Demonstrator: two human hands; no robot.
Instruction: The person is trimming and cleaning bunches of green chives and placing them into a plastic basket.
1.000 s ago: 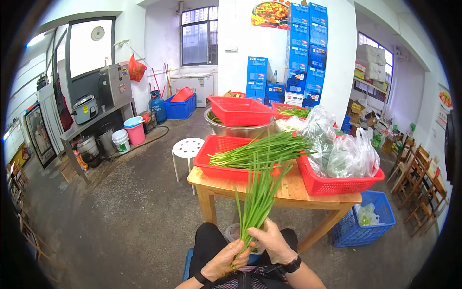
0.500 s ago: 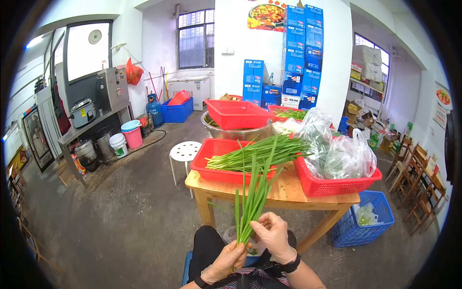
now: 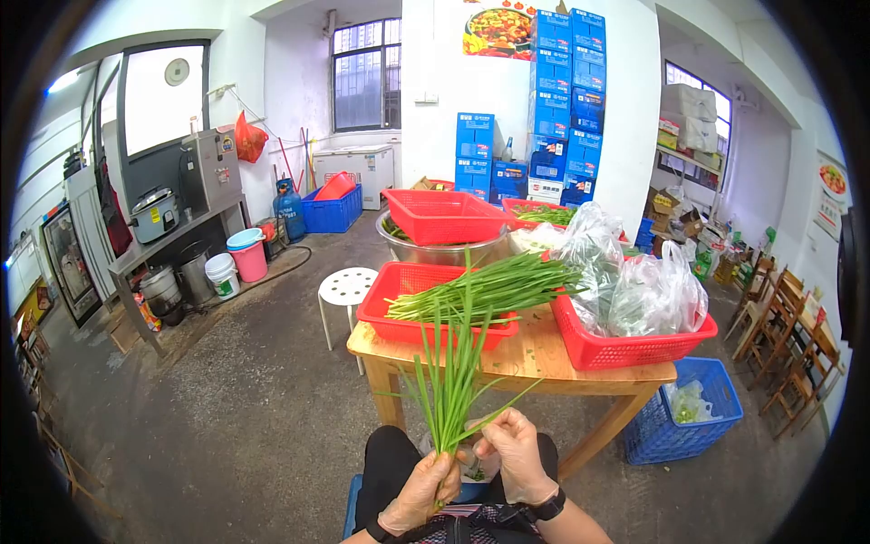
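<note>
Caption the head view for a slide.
Left hand grips the chive bunch; right hand pinches a leaf, at a wooden table.

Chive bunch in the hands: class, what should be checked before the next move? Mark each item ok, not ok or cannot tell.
1. Left hand grip closed round the base of the chive bunch: ok.
2. Right hand pinching one stray leaf, bent out sideways: ok.
3. Bunch upright, apart from the table: ok.
4. Red basket on the table, chive pile lying in it: ok.
5. Bunch's lower ends clean: cannot tell, hidden in the hands.
</note>
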